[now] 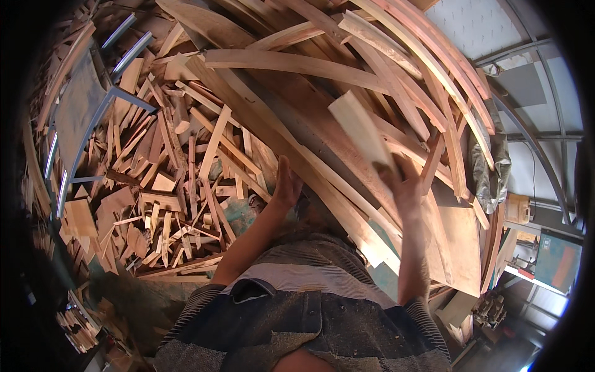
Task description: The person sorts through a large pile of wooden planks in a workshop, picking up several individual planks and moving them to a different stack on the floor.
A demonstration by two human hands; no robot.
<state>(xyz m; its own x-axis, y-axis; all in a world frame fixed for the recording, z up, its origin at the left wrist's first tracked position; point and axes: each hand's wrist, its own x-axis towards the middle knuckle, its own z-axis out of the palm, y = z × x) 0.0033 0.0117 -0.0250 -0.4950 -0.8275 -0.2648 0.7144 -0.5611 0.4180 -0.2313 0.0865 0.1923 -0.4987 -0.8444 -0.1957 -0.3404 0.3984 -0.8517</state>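
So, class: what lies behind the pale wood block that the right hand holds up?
Behind the pale wood block, held by the right hand, long bent wooden strips and a broad plank lie stacked. The block covers part of them; what lies beneath that stack cannot be seen.

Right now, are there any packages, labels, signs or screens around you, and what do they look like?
Yellowish plastic canister: right side, on a ledge, boxy.
Teal and orange box-shaped thing: lower right, below the canister; too blurred to tell what it is.
No signs or screens show.

The floor [238, 214] is heaped with wood offcuts [167, 186], with long curved planks [322, 68] piled across them.
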